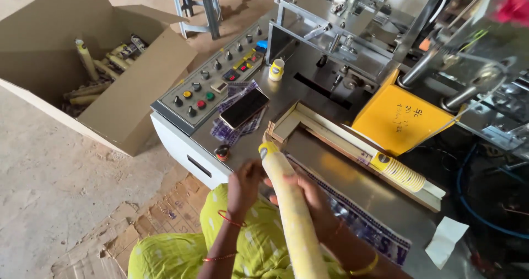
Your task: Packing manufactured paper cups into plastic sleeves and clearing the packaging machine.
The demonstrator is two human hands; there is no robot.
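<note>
Here, a long stack of cups [292, 207] was held beside the machine [308, 80].
It was gripped by both the left hand [244, 188] and the right hand [311, 196], seemingly kept straight.

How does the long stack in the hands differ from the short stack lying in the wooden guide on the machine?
The long stack is held by both the left hand and right hand; the short stack lies untouched in the wooden guide. The held one is much longer and pale cream; the lying one is brighter yellow. Both look like nested cups with a yellow rim end.
</note>
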